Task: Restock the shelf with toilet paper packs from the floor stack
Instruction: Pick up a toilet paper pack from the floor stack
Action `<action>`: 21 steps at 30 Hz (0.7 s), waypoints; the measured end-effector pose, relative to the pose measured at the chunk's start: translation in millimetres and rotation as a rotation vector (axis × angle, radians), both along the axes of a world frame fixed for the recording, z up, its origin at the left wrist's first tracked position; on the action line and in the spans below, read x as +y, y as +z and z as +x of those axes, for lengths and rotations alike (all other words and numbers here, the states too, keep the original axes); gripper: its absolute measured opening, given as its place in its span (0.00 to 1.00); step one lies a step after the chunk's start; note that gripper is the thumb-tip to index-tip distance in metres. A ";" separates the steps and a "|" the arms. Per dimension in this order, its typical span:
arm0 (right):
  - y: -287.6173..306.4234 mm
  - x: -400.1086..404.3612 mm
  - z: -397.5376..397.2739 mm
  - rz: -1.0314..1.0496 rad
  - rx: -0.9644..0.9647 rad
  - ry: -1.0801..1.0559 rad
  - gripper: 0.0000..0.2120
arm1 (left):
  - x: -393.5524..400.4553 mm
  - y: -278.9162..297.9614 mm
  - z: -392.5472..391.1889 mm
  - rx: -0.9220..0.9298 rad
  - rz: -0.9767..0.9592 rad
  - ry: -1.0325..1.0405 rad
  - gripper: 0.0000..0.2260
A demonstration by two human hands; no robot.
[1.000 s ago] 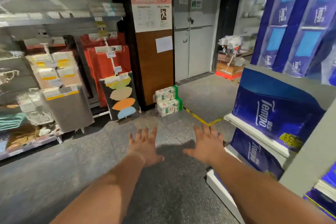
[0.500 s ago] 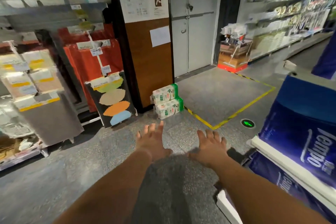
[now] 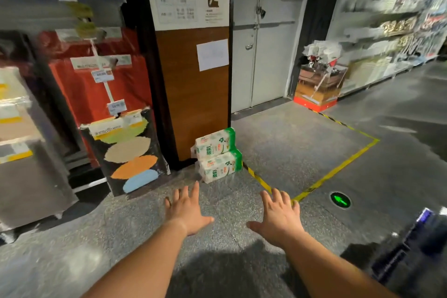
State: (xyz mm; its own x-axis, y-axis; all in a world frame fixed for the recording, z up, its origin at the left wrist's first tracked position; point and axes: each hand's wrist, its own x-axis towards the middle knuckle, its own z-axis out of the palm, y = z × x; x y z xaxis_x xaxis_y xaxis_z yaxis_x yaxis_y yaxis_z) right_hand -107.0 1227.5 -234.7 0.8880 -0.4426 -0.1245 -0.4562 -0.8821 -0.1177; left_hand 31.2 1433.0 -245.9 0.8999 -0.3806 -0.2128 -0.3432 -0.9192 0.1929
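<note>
Two white-and-green toilet paper packs are stacked on the floor against a brown pillar: the top pack [image 3: 215, 144] lies on the bottom pack [image 3: 221, 167]. My left hand [image 3: 187, 210] and my right hand [image 3: 278, 216] reach forward, palms down, fingers spread, holding nothing. Both hands are short of the stack, with bare floor between. A blurred dark blue shelf corner [image 3: 408, 244] shows at the lower right.
A brown pillar [image 3: 196, 89] with a notice stands behind the stack. A black display board with coloured ovals [image 3: 128, 155] leans at the left. Yellow floor tape [image 3: 338, 167] marks a zone before grey doors [image 3: 263, 38]. A red-based display box [image 3: 316, 84] and shelves stand at the right.
The view has swung left and closer to the floor stack; the blue packs on the right shelf have left the frame. Both hands stay open and stretched forward.
</note>
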 end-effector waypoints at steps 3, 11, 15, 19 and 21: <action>-5.4 -40.9 61.4 0.021 0.012 -0.073 0.48 | -36.2 -8.4 72.8 0.018 0.016 -0.029 0.53; -13.2 -125.6 222.4 0.098 0.000 -0.174 0.49 | -116.7 -26.9 242.7 0.120 0.063 -0.035 0.53; -29.1 -174.2 304.5 0.115 0.009 -0.165 0.49 | -171.3 -38.9 319.0 0.109 0.092 -0.062 0.53; -49.9 -236.0 388.6 0.132 0.037 -0.115 0.48 | -226.7 -48.1 393.2 0.085 0.091 -0.035 0.53; -53.9 -267.3 430.1 0.138 0.066 -0.086 0.48 | -250.0 -49.9 429.0 0.085 0.099 -0.008 0.53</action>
State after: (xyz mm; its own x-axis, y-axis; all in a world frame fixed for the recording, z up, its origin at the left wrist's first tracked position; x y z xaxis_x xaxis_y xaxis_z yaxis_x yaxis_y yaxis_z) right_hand 323.1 960.2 -288.6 0.8357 -0.4911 -0.2459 -0.5397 -0.8173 -0.2020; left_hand 460.2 1183.0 -295.7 0.8741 -0.3614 -0.3246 -0.3372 -0.9324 0.1302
